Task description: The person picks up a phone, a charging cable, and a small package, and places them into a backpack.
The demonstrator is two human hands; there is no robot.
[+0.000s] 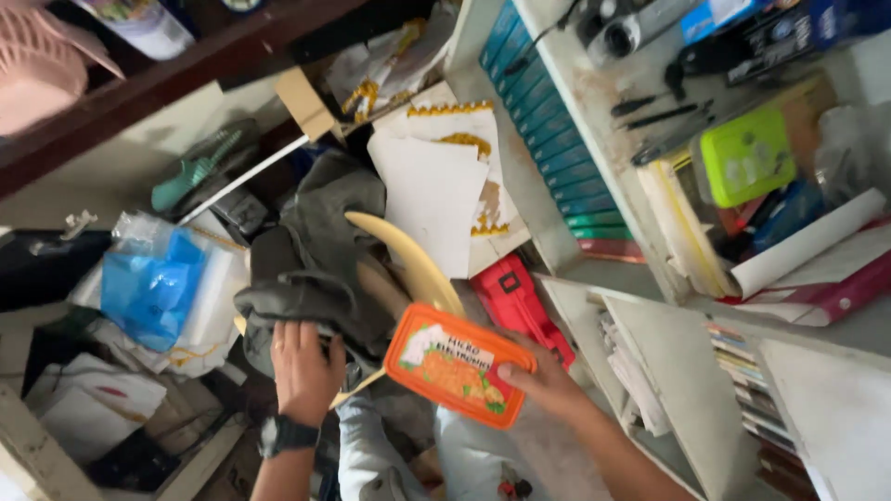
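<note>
Head view: we see two hands [418, 371] over clutter.
Left hand [302, 366]: we press it, fingers spread, on grey cloth [320, 278].
Right hand [543, 380]: we pinch an orange box [455, 364].
Progress: box lifted, cloth not.

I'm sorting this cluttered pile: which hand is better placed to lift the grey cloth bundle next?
Probably the left hand: it already rests on the grey cloth bundle, while the right hand is occupied holding the orange container.

Left hand [304, 366] palm down, fingers spread forward, forearm rising from bottom edge, dark watch at wrist. Right hand [546, 380] curled in a grip, thumb on top, forearm angling in from lower right.
</note>
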